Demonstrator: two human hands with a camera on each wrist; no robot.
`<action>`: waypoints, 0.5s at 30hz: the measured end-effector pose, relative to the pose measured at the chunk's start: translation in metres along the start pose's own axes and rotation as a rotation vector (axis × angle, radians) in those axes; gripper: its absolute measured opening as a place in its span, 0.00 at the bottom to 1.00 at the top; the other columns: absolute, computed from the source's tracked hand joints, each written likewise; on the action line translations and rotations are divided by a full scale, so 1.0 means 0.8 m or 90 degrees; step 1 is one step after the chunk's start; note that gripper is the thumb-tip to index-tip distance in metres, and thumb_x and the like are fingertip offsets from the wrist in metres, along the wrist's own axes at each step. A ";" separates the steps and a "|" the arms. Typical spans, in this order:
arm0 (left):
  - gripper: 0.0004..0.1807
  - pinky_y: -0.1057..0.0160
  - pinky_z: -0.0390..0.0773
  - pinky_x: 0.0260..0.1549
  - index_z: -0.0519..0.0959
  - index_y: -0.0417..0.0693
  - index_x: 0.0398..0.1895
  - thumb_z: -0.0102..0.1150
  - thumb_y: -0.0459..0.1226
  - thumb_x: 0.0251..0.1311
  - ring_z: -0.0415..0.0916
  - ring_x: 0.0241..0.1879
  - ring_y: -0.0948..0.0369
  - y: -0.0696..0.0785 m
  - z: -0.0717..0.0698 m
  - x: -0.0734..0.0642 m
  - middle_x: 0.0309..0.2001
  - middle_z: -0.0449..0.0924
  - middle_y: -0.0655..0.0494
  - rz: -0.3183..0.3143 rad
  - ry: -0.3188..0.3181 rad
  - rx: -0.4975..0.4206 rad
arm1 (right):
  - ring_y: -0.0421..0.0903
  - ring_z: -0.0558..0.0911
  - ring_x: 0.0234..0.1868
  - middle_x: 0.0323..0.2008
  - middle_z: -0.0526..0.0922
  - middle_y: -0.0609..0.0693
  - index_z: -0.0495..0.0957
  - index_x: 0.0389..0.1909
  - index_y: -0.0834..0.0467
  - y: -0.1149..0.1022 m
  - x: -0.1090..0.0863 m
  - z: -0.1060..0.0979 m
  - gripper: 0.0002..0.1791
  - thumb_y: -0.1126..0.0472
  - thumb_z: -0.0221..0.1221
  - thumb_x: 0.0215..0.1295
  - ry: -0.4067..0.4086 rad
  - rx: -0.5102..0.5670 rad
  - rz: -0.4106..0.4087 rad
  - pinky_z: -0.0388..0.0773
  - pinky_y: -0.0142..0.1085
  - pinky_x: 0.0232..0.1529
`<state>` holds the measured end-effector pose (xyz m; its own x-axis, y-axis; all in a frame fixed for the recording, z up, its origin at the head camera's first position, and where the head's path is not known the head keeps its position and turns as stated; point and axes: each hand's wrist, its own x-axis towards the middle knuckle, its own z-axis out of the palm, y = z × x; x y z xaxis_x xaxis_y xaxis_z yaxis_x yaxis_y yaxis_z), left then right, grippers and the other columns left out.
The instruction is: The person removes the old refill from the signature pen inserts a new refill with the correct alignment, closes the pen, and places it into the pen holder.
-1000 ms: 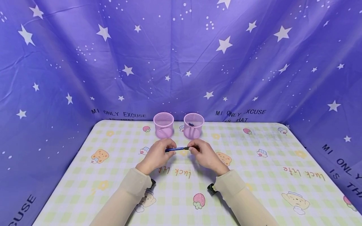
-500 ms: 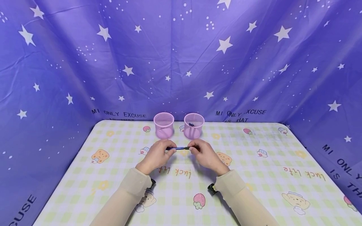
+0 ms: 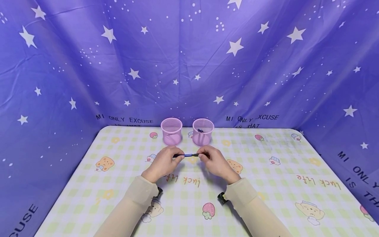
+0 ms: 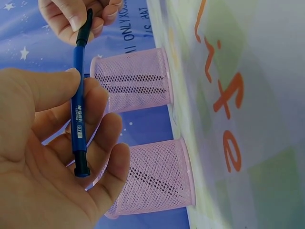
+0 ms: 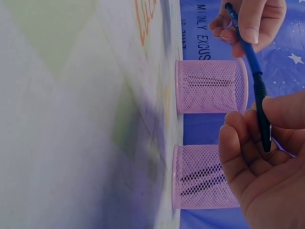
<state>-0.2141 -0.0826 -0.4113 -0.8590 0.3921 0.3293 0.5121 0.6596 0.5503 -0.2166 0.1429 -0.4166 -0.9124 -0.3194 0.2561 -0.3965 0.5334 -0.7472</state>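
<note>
A slim blue pen [image 3: 188, 155] with a black grip section and tip lies nearly level between both hands, above the table. My left hand [image 3: 164, 163] pinches its blue barrel between thumb and fingers; in the left wrist view the printed barrel [image 4: 77, 109] ends in a black push button. At the other end, my right hand [image 3: 216, 164] pinches the black grip section, thumb on top, as the right wrist view shows with the dark tip [image 5: 265, 138]. Just beyond the hands stand two pink mesh pen cups, a left cup [image 3: 172, 140] and a right cup [image 3: 202, 140].
Dark pens [image 3: 200, 131] show inside the right cup, and a thin dark strip is visible through the left cup's mesh. A checked cloth with cartoon prints covers the table [image 3: 266, 177]. Purple star-printed curtains [image 3: 189, 65] hang behind it and along both sides.
The pen's left end has shifted slightly within my left fingers, and the pen now lies more level. My right hand and both cups have stayed in place.
</note>
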 end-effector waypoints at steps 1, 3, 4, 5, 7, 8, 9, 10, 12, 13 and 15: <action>0.03 0.58 0.74 0.44 0.84 0.51 0.35 0.61 0.37 0.61 0.76 0.39 0.61 0.000 0.000 0.000 0.35 0.81 0.62 -0.003 -0.001 -0.002 | 0.43 0.74 0.30 0.30 0.76 0.46 0.79 0.36 0.55 0.000 0.000 0.000 0.06 0.68 0.55 0.66 0.000 0.001 0.001 0.73 0.36 0.33; 0.03 0.59 0.74 0.44 0.84 0.52 0.35 0.62 0.38 0.61 0.76 0.39 0.62 0.000 0.000 0.001 0.35 0.81 0.62 -0.007 -0.003 -0.005 | 0.43 0.74 0.30 0.30 0.76 0.46 0.79 0.36 0.55 0.000 0.000 0.000 0.06 0.68 0.55 0.66 -0.001 0.001 0.002 0.73 0.36 0.33; 0.03 0.59 0.74 0.44 0.84 0.52 0.35 0.62 0.38 0.60 0.76 0.39 0.62 0.000 0.000 0.001 0.35 0.81 0.63 -0.008 -0.003 -0.007 | 0.43 0.74 0.30 0.30 0.76 0.46 0.79 0.36 0.55 0.000 0.000 0.000 0.06 0.68 0.55 0.66 -0.001 0.001 0.002 0.73 0.36 0.34; 0.03 0.58 0.74 0.45 0.84 0.52 0.35 0.62 0.37 0.60 0.76 0.39 0.61 0.000 0.000 0.001 0.35 0.81 0.63 -0.009 -0.002 -0.007 | 0.43 0.74 0.30 0.30 0.76 0.46 0.79 0.36 0.55 0.000 0.000 0.000 0.06 0.68 0.55 0.65 -0.001 0.001 0.002 0.73 0.36 0.34; 0.03 0.58 0.74 0.45 0.84 0.52 0.35 0.62 0.37 0.60 0.76 0.39 0.61 0.000 0.000 0.001 0.35 0.81 0.62 -0.009 -0.003 -0.006 | 0.43 0.74 0.30 0.30 0.76 0.46 0.78 0.36 0.55 0.000 0.000 0.000 0.06 0.68 0.55 0.65 -0.001 0.001 0.003 0.73 0.36 0.34; 0.03 0.58 0.74 0.45 0.84 0.52 0.35 0.62 0.37 0.60 0.76 0.39 0.61 0.000 0.000 0.001 0.35 0.81 0.62 -0.008 -0.003 -0.005 | 0.43 0.74 0.30 0.30 0.76 0.46 0.78 0.36 0.55 0.000 0.000 0.000 0.06 0.68 0.55 0.65 -0.001 0.001 0.003 0.73 0.36 0.34; 0.03 0.58 0.74 0.45 0.84 0.51 0.35 0.63 0.37 0.60 0.76 0.39 0.61 0.000 0.000 0.001 0.35 0.81 0.62 -0.005 -0.002 -0.002 | 0.43 0.74 0.31 0.30 0.76 0.46 0.78 0.36 0.55 0.000 0.000 0.000 0.06 0.68 0.55 0.66 -0.001 0.000 0.004 0.73 0.36 0.34; 0.03 0.58 0.74 0.45 0.84 0.51 0.35 0.63 0.37 0.60 0.76 0.39 0.61 0.000 -0.001 0.001 0.35 0.81 0.62 -0.006 -0.003 0.000 | 0.43 0.74 0.31 0.30 0.76 0.46 0.78 0.36 0.55 0.001 0.000 0.000 0.06 0.68 0.55 0.66 -0.002 0.001 0.005 0.73 0.36 0.34; 0.03 0.57 0.74 0.45 0.84 0.50 0.35 0.63 0.37 0.60 0.76 0.39 0.61 0.000 -0.001 0.001 0.35 0.81 0.61 -0.004 -0.002 0.003 | 0.43 0.74 0.31 0.30 0.76 0.46 0.78 0.36 0.55 0.001 0.000 -0.001 0.06 0.68 0.55 0.66 -0.003 0.000 0.005 0.73 0.36 0.34; 0.03 0.57 0.74 0.45 0.84 0.50 0.35 0.63 0.37 0.59 0.76 0.39 0.61 0.000 -0.001 0.001 0.35 0.81 0.61 -0.004 -0.001 0.004 | 0.43 0.74 0.31 0.30 0.76 0.46 0.78 0.36 0.55 0.001 0.000 -0.001 0.06 0.68 0.55 0.66 -0.003 0.000 0.006 0.73 0.36 0.34; 0.03 0.57 0.74 0.45 0.84 0.50 0.35 0.63 0.37 0.59 0.76 0.39 0.60 0.000 -0.001 0.001 0.35 0.81 0.61 -0.003 0.001 0.005 | 0.43 0.74 0.31 0.30 0.76 0.46 0.78 0.36 0.55 0.001 0.000 -0.001 0.06 0.68 0.55 0.66 -0.003 -0.002 0.007 0.73 0.36 0.35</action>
<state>-0.2147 -0.0829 -0.4103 -0.8617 0.3878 0.3274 0.5074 0.6662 0.5465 -0.2172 0.1438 -0.4167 -0.9161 -0.3174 0.2450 -0.3868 0.5391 -0.7482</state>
